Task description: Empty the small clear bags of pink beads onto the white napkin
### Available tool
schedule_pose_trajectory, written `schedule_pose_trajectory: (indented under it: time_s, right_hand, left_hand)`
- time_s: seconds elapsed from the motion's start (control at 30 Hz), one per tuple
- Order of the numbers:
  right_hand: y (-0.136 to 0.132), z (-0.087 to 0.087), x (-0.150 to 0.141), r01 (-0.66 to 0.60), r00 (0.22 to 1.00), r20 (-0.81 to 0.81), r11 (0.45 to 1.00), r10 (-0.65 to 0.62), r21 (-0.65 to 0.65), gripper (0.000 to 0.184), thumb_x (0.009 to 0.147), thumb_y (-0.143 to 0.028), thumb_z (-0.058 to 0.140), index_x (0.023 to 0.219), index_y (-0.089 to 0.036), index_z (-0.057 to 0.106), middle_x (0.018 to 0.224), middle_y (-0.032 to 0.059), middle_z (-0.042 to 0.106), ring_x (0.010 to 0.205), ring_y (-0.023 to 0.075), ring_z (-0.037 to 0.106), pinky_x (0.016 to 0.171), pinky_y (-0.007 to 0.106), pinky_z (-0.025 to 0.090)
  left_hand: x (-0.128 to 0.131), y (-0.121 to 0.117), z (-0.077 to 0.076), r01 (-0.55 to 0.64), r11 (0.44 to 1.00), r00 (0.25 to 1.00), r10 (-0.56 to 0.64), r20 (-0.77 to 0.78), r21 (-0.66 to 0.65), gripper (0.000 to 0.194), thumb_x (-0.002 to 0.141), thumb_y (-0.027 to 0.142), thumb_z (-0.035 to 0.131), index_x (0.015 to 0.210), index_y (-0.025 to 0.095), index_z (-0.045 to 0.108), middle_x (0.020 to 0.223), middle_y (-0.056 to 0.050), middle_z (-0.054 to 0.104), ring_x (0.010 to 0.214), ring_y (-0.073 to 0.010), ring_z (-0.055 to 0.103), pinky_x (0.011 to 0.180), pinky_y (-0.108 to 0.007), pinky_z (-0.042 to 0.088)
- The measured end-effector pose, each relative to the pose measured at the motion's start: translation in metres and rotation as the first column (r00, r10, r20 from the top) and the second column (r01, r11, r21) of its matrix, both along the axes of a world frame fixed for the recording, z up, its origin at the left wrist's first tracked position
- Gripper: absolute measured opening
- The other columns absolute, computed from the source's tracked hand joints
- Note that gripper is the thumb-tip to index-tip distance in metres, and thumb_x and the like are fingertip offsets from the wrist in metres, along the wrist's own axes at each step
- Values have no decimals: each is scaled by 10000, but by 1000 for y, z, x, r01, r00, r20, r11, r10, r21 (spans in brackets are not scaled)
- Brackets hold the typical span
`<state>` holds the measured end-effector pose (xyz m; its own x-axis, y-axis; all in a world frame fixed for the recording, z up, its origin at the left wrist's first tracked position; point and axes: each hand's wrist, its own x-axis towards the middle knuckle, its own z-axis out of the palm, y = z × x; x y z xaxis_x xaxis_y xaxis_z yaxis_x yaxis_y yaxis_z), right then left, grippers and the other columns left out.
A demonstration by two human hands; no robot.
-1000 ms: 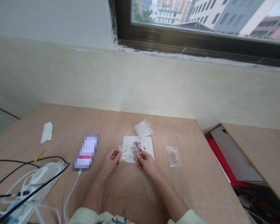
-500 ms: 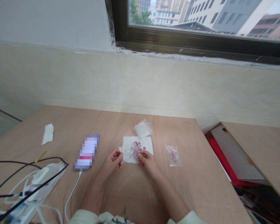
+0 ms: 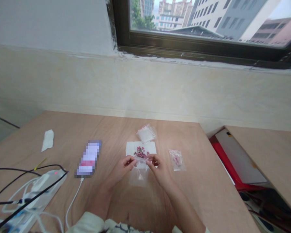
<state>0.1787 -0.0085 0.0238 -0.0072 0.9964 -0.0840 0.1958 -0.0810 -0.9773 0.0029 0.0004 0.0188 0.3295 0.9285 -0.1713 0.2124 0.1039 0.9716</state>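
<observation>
Between my hands is a small clear plastic bag, its body hanging toward me over the table. My left hand pinches the bag's upper edge at the left. At the right end of that edge, my right hand pinches it too. Just beyond the bag lies a white sheet of paper bearing a heap of small pink and dark pieces, too small to name. A stack of clear bags touches the paper's far edge. To the right rests a filled clear bag with pink pieces inside.
A phone on a white charging cable lies to the left. Further left are a power strip with tangled cables and a white paper scrap. A wall and window stand behind the table; a shelf unit is at right.
The bag has turned and come nearer to me, so its body now hangs below my hands. My left hand has moved right, and the pink heap shows more fully.
</observation>
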Motion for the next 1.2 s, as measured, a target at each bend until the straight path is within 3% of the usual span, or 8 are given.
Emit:
schedule_pose_trajectory:
  time_s: [0.2,0.4,0.6,0.8,0.9,1.03,1.2]
  right_hand:
    - [-6,-12,4,-26,996,-86,994,17,-106,189,641,-325,565,575,-156,515,555,-21,479,546,106,428,526,224,319]
    - [-6,-12,6,-78,988,-140,992,63,-100,172,623,-299,588,571,-160,502,537,-44,436,504,79,364,501,208,276]
    - [-8,-12,0,-122,973,-211,986,95,-117,225,648,-377,571,639,-159,515,607,-19,485,571,98,420,541,216,309]
    - [-12,-13,-10,-76,977,-207,990,50,-119,280,600,-406,601,559,-164,466,521,-40,435,512,89,382,508,215,290]
    - [-14,-14,-13,-78,978,-206,985,46,-154,280,597,-415,605,591,-161,486,533,-39,454,514,86,387,510,213,297]
    - [-14,-14,-12,-140,934,-352,966,56,-217,313,584,-439,614,591,-157,478,526,-38,476,494,79,401,507,211,306]
    - [-9,-8,-5,-34,951,-307,966,-48,-256,352,528,-443,658,515,-163,445,449,-61,431,427,63,352,450,201,255]
  left_hand:
    - [-1,-6,1,33,999,999,-33,38,-2,234,763,348,455,665,145,517,614,33,471,567,-85,433,547,-191,348]
    - [1,-10,5,21,1000,1000,-21,16,0,253,753,335,457,590,144,488,548,48,414,527,-79,392,502,-186,309]
    - [5,-10,5,-17,1000,1000,17,18,17,236,726,318,483,565,146,478,541,38,439,556,-96,422,540,-202,325]
    - [10,-14,7,117,992,992,-114,61,-47,264,746,367,447,590,155,432,538,56,379,521,-82,382,496,-189,299]
    - [15,-15,7,88,996,995,-87,45,-19,278,739,367,451,565,155,411,539,63,337,522,-80,342,489,-189,268]
    - [18,-15,3,96,995,995,-95,39,-27,275,744,383,450,590,156,424,559,59,349,540,-83,341,494,-190,266]
    - [12,-12,-1,104,990,993,-97,69,-92,299,735,416,458,589,157,421,539,56,381,516,-80,361,496,-192,276]
